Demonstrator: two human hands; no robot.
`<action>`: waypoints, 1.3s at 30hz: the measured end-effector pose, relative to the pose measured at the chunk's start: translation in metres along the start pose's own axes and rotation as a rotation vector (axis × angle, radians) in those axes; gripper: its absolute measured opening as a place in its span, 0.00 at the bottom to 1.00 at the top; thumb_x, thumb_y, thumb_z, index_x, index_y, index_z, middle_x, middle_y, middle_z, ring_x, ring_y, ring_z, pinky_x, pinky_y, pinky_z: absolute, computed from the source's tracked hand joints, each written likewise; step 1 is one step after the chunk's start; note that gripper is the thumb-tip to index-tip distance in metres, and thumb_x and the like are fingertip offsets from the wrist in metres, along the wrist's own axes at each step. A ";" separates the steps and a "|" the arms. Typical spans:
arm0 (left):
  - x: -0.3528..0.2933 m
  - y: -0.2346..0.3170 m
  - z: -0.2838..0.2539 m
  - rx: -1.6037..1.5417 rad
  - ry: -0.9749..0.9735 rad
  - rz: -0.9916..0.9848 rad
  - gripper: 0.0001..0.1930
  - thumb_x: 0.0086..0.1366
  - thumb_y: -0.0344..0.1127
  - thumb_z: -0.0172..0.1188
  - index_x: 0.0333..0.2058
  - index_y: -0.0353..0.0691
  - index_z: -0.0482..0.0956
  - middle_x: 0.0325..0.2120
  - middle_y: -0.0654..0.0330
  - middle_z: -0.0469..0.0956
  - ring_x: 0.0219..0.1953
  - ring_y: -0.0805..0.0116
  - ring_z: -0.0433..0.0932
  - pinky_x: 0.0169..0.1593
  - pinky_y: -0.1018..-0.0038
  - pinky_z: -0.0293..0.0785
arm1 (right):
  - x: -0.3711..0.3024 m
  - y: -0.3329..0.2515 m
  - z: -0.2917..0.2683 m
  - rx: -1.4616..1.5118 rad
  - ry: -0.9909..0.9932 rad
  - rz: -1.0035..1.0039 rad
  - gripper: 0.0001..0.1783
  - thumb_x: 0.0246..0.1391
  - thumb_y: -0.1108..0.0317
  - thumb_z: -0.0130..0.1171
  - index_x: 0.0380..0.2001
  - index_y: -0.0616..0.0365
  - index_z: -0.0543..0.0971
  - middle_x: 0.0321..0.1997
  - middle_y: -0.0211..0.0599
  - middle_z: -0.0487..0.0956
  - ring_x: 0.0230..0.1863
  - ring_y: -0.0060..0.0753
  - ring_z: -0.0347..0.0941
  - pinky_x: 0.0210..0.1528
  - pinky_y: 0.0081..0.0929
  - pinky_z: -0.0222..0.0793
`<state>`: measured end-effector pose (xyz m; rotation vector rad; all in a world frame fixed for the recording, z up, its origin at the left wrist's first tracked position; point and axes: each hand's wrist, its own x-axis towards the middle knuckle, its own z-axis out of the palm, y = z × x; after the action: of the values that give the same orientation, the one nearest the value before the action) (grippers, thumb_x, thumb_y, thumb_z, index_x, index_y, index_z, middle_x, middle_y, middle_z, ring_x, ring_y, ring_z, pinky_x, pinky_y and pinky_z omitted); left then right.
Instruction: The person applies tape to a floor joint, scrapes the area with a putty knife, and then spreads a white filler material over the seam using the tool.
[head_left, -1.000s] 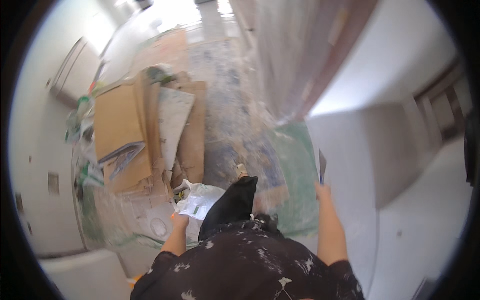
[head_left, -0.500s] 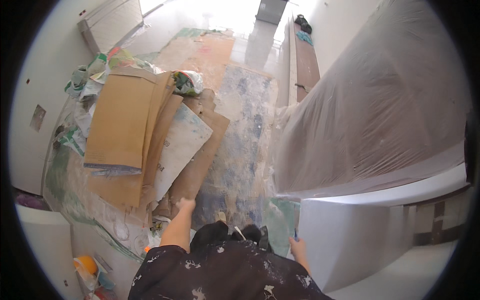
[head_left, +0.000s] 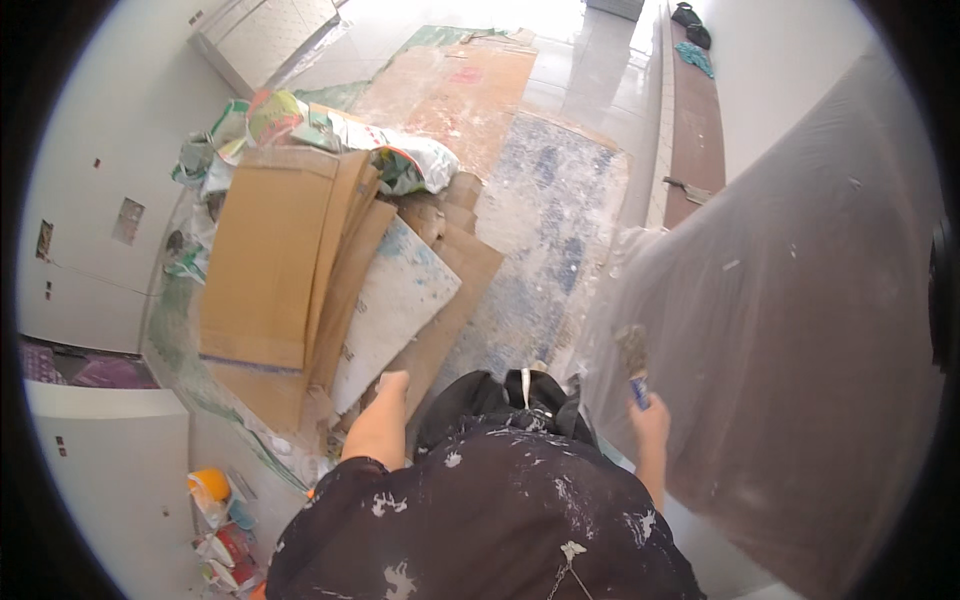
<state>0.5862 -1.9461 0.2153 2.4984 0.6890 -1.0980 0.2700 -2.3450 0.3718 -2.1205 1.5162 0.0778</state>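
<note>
Clamps scraper (head_left: pixel 637 378) w/ R fingers (head_left: pixel 651 408), R of cardboard (head_left: pixel 270 260); tilt off sheeting (head_left: pixel 790 340); can't tell state of L fingers (head_left: pixel 394 380).

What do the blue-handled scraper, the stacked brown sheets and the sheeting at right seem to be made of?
Blue-handled scraper: handle likely plastic, from its bright blue; the dull, mottled blade may be metal, but blur leaves that open. Brown sheets: probably matte cardboard, given tan colour and layered edges. Sheeting: likely thin, faintly glossy plastic film, wrinkled, brown showing through.
</note>
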 end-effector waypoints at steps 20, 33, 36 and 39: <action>0.161 0.445 -0.101 -0.284 0.106 -0.195 0.30 0.54 0.42 0.51 0.58 0.41 0.66 0.62 0.38 0.53 0.64 0.41 0.54 0.66 0.61 0.54 | 0.422 -0.170 -0.011 -0.005 -0.137 0.091 0.12 0.40 0.63 0.61 0.22 0.63 0.77 0.23 0.47 0.78 0.24 0.48 0.75 0.30 0.41 0.69; 0.262 0.858 -0.136 -0.239 0.153 0.344 0.42 0.51 0.60 0.56 0.60 0.38 0.64 0.60 0.41 0.61 0.64 0.43 0.54 0.67 0.57 0.47 | 0.795 -0.385 0.019 0.101 -0.398 0.375 0.15 0.44 0.60 0.62 0.21 0.63 0.76 0.20 0.44 0.76 0.19 0.44 0.73 0.23 0.40 0.66; 0.295 0.825 -0.139 -0.326 0.232 -0.031 0.37 0.54 0.55 0.55 0.58 0.36 0.66 0.59 0.40 0.62 0.63 0.45 0.59 0.64 0.61 0.56 | 0.927 -0.481 0.022 0.101 -0.436 0.267 0.15 0.45 0.60 0.63 0.21 0.63 0.76 0.19 0.43 0.76 0.18 0.43 0.72 0.22 0.40 0.66; 0.294 0.820 -0.161 -0.583 0.086 -0.221 0.35 0.55 0.53 0.56 0.57 0.36 0.67 0.59 0.41 0.63 0.64 0.45 0.58 0.63 0.60 0.58 | 1.087 -0.609 0.000 0.245 -0.324 0.061 0.16 0.46 0.59 0.63 0.21 0.63 0.76 0.19 0.42 0.75 0.17 0.42 0.72 0.20 0.40 0.65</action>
<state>1.3040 -2.4635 0.1796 2.0067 1.1430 -0.7171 1.2162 -3.1432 0.2336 -1.7719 1.3242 0.2336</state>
